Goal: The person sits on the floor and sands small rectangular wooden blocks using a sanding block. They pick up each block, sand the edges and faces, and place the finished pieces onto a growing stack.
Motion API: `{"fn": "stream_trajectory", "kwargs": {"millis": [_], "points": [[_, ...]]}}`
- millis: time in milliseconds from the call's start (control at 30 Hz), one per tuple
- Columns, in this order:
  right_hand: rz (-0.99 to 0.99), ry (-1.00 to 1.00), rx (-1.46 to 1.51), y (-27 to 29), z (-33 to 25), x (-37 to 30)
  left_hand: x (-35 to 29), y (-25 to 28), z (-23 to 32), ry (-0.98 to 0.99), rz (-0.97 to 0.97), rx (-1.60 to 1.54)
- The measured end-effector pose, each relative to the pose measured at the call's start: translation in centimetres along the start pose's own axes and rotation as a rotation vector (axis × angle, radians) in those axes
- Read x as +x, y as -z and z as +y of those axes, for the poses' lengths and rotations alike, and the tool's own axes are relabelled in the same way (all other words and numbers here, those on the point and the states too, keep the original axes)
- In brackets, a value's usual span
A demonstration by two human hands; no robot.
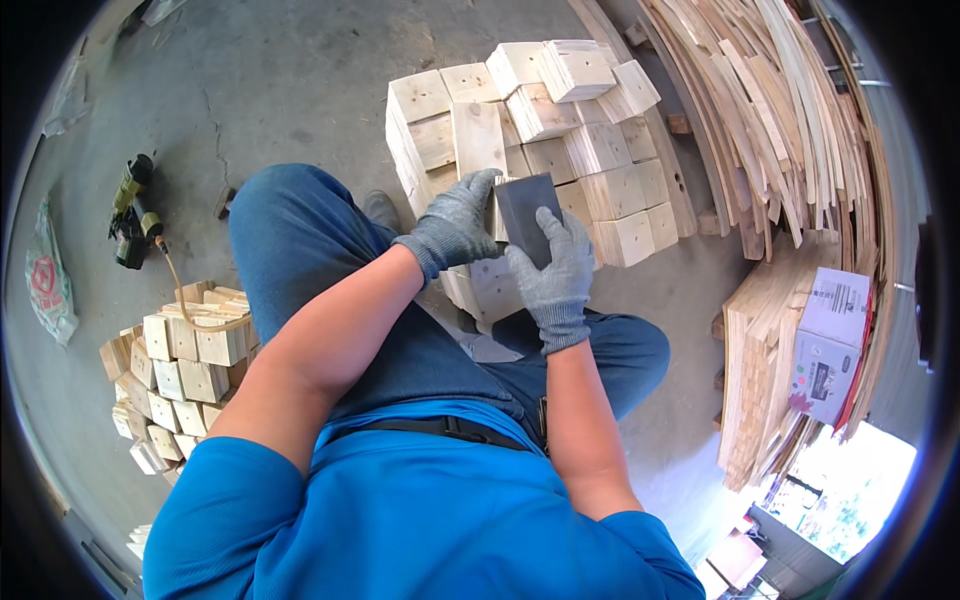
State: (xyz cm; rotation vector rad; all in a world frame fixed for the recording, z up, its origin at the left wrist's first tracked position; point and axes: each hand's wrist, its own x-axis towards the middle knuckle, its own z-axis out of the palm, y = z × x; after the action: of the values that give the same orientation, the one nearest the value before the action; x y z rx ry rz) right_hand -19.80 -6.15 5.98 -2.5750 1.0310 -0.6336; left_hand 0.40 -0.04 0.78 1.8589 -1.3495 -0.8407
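Note:
Both my hands wear grey knit gloves and meet in front of my knees. My right hand point(553, 268) is closed on a dark grey rectangular block, like a sanding block point(522, 205), with its thumb and fingers along the near right edge. My left hand point(455, 222) curls beside the block's left edge, round a pale wooden piece point(495, 215) that is mostly hidden behind the glove and the block. Just beyond and below my hands, a stack of pale wooden blocks point(550, 160) stands on the floor; several lie loosely on its top.
A nail gun point(130, 212) with a tan hose lies on the floor at left, near a plastic bag point(52, 280). A second pile of wooden blocks point(180, 370) sits by my left elbow. Long wooden strips point(750, 120) and a cardboard box point(832, 345) on stacked boards line the right side.

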Motion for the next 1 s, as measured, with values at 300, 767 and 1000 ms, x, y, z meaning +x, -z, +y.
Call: {"fn": "stream_trajectory", "kwargs": {"millis": [300, 767, 1000], "points": [[-0.092, 0.008, -0.074, 2.2, -1.4, -5.0, -0.2, -0.1, 0.0, -0.017, 0.052, -0.078], [-0.066, -0.029, -0.123, -0.5, -1.9, 6.2, 0.0, -1.0, -0.7, -0.038, 0.116, -0.117], [-0.131, 0.003, -0.150, 2.7, -2.5, -2.3, -0.1, -0.5, -0.5, 0.000, 0.073, -0.075]]}}
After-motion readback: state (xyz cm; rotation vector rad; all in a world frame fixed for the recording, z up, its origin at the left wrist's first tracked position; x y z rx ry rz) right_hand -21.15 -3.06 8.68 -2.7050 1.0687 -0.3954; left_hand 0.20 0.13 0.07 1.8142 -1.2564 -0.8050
